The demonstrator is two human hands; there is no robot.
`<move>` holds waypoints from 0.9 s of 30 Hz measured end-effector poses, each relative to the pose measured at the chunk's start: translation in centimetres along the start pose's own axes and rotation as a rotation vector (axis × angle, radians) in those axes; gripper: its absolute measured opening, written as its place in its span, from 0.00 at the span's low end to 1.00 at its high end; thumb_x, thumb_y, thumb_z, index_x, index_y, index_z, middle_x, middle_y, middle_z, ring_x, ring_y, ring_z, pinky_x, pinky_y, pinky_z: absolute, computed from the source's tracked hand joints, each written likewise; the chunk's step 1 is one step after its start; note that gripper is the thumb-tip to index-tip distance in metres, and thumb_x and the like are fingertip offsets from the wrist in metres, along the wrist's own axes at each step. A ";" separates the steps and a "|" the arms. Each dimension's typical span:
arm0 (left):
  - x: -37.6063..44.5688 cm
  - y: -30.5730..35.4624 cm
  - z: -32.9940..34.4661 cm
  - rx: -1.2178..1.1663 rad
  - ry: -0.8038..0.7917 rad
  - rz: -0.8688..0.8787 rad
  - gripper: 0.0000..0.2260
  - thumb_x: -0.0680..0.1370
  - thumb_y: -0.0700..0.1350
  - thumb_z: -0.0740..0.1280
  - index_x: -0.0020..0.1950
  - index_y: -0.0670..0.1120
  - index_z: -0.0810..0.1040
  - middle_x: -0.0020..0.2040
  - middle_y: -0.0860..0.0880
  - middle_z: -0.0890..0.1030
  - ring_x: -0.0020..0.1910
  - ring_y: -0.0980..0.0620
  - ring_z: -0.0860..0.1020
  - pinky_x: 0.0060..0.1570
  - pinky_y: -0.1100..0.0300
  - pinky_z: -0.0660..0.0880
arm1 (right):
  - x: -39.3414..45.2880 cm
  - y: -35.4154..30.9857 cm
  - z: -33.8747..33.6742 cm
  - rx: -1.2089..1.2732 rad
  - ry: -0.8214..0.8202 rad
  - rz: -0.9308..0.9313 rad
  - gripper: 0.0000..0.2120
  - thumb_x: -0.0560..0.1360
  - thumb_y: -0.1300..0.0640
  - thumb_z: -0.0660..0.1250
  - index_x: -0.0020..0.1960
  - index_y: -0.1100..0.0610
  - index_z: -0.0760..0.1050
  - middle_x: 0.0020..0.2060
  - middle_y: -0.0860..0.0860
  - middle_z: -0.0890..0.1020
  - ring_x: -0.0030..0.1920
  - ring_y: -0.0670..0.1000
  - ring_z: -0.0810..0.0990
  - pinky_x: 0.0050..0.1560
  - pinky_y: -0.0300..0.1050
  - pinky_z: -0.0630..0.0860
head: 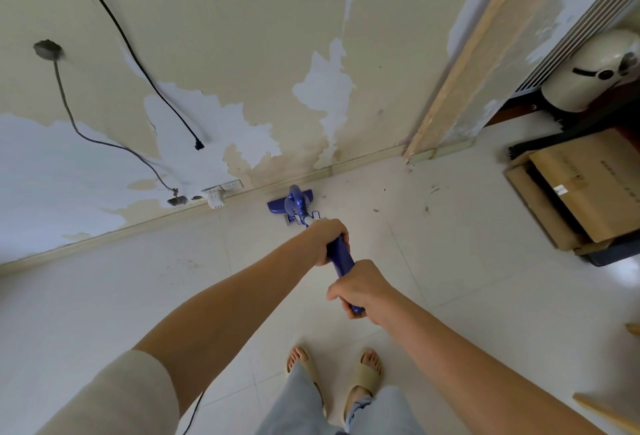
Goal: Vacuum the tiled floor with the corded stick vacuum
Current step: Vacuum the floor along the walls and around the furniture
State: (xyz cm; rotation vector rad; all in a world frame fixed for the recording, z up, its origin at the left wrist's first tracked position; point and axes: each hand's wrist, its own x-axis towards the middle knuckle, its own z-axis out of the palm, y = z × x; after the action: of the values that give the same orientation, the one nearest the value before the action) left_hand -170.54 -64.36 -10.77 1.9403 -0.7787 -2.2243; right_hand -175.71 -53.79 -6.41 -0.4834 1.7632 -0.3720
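Nearest the camera, two sandalled feet (334,377) stand on the tiled floor (114,296), and a dark cord (194,412) trails off the bottom edge beside the left sleeve — probably the vacuum's own lead, though its far end is out of view. Above the feet, both hands are wrapped closed round the blue handle (341,263) of the stick vacuum (299,207). The right hand (360,290) grips the near end, fingers curled fully under it; the left hand (327,238) is closed round the handle further down, toward the body. Two spaced grips like this look chosen to steer and push at once: the rear hand drives, the front one guides.

The vacuum's long axis runs away from the person, leaning up and slightly left in view, handle high and near, floor head (277,204) low and far. The head lies flat on the tiles with its wide side roughly along the skirting board (363,157), just beside it, pointing into the wall's foot — a placement that suits cleaning the floor's far edge. Dark crumbs of debris (429,197) lie on the tiles to the right of the head, not yet picked up. Further right, cardboard boxes (568,192) sit at the floor's right edge. On the wall, a white socket strip (221,192) sits low, left of the head, and a loose black cable (138,56) hangs above it.
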 end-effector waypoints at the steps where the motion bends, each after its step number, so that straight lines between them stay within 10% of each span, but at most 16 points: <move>1: 0.1 0.1 -0.2 -0.001 -0.004 -0.002 0.07 0.74 0.31 0.60 0.37 0.40 0.70 0.32 0.43 0.72 0.31 0.49 0.71 0.42 0.58 0.74 | 0.1 -0.1 0.1 -0.007 0.004 -0.001 0.18 0.70 0.69 0.68 0.58 0.64 0.70 0.35 0.55 0.75 0.26 0.47 0.72 0.23 0.37 0.71; 27: -0.7 -1.5 0.7 0.062 0.056 0.007 0.06 0.73 0.31 0.59 0.37 0.40 0.68 0.30 0.43 0.72 0.30 0.48 0.71 0.41 0.58 0.74 | -1.4 1.0 0.4 0.039 -0.011 0.021 0.08 0.72 0.69 0.63 0.50 0.62 0.70 0.30 0.54 0.73 0.26 0.47 0.70 0.22 0.36 0.70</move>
State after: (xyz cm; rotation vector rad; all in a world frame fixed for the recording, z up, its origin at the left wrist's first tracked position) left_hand -170.69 -62.51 -10.71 2.0148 -0.8552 -2.1569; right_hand -175.14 -52.21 -5.82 -0.4384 1.7456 -0.3878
